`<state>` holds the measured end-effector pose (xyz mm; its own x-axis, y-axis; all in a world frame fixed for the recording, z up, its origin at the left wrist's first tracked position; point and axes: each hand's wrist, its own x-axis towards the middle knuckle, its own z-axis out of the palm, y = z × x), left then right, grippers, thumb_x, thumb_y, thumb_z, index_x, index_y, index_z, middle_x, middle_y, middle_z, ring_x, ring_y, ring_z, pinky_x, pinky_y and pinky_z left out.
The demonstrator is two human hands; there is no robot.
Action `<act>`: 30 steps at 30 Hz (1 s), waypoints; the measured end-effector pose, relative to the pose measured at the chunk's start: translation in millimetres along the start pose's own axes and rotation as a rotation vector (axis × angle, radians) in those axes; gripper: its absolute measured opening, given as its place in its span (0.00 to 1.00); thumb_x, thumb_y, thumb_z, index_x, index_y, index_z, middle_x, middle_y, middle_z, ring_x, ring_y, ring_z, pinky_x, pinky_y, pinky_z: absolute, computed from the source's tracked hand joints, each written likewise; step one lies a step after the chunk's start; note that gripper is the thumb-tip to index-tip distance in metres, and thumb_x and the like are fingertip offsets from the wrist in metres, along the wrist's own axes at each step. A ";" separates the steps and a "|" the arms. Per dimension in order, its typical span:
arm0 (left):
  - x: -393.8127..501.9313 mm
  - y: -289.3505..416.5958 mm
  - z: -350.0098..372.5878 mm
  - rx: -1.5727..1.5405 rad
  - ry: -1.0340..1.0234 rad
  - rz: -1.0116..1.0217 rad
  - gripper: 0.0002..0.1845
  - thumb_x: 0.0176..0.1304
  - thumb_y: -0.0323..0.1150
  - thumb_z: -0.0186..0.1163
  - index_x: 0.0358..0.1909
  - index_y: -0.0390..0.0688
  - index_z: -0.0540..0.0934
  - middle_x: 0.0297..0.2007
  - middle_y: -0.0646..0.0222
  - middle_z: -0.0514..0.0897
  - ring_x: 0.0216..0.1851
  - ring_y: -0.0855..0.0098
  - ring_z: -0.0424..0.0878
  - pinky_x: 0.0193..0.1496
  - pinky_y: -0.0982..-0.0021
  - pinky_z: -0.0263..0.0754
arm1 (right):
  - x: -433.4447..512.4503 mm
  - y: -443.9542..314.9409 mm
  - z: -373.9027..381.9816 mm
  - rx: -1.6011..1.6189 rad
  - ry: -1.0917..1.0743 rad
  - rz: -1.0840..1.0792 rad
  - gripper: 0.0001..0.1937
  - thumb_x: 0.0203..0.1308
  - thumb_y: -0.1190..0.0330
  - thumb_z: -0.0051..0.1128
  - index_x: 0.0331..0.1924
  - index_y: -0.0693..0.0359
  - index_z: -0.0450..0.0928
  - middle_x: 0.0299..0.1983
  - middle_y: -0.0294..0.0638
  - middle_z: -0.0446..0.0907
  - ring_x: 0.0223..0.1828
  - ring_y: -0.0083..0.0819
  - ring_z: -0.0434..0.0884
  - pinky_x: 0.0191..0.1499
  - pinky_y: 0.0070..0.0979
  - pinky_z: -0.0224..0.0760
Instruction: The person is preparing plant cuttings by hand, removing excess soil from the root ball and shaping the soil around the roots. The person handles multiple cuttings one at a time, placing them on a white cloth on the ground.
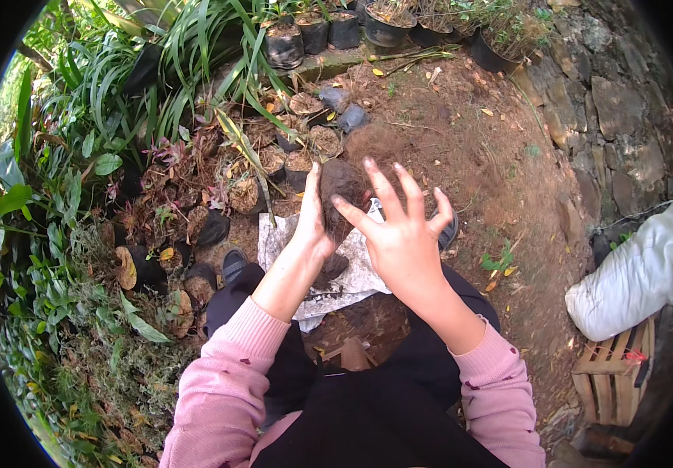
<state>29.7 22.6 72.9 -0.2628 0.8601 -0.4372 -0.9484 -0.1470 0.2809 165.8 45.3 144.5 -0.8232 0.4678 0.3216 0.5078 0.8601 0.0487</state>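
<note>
My left hand holds a dark ball of soil with fibrous roots against its palm. With its fingers spread, my right hand reaches over from the right, one fingertip at the ball's near right side. Brown hair-like fibre spreads just beyond the ball. Below the hands, a soiled white plastic sheet lies on the ground between my feet, with a dark clump of soil above it near my left wrist. Whether that clump touches the sheet is hard to tell.
Soil-filled black plant bags crowd the ground ahead and left, beside long-leaved plants. More potted plants line the far edge. At right stand a stone wall, a white sack and a wooden crate.
</note>
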 end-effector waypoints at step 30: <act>-9.3 6.4 -13.6 0.116 0.074 0.013 0.34 0.70 0.64 0.44 0.58 0.44 0.74 0.47 0.63 0.82 0.43 0.62 0.81 0.48 0.59 0.81 | -2.5 -14.5 6.8 0.013 0.021 -0.028 0.23 0.50 0.72 0.62 0.49 0.33 0.85 0.73 0.39 0.61 0.73 0.47 0.57 0.66 0.61 0.37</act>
<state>23.7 7.0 67.1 -0.2913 0.8193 -0.4939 -0.9191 -0.0965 0.3820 158.7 33.1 136.5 -0.8317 0.4389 0.3402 0.4807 0.8757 0.0455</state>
